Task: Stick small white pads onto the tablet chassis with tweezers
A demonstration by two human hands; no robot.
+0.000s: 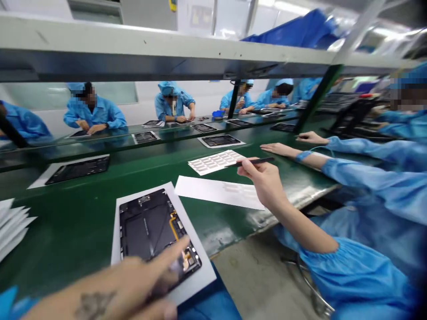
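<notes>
An opened black tablet back (150, 226) lies on a white sheet (196, 280) on the green belt, close in front of me. My left hand (133, 289) reaches over it from the bottom edge, its index finger stretched out and pressing on the tablet's lower right corner near an orange flex cable; it holds nothing. My right hand (265, 180) is closed on a thin black tool (253, 162), whose tip hovers at the edge of a white sheet of small stickers (213, 162). A blank white backing sheet (216, 192) lies just below that.
A stack of white sheets (11, 226) sits at the left edge. More tablets on sheets (78, 170) (220, 141) ride the belt. A neighbour's two hands (278, 149) rest on the belt to my right. Several people in blue coats work across the line. A metal shelf (167, 49) spans overhead.
</notes>
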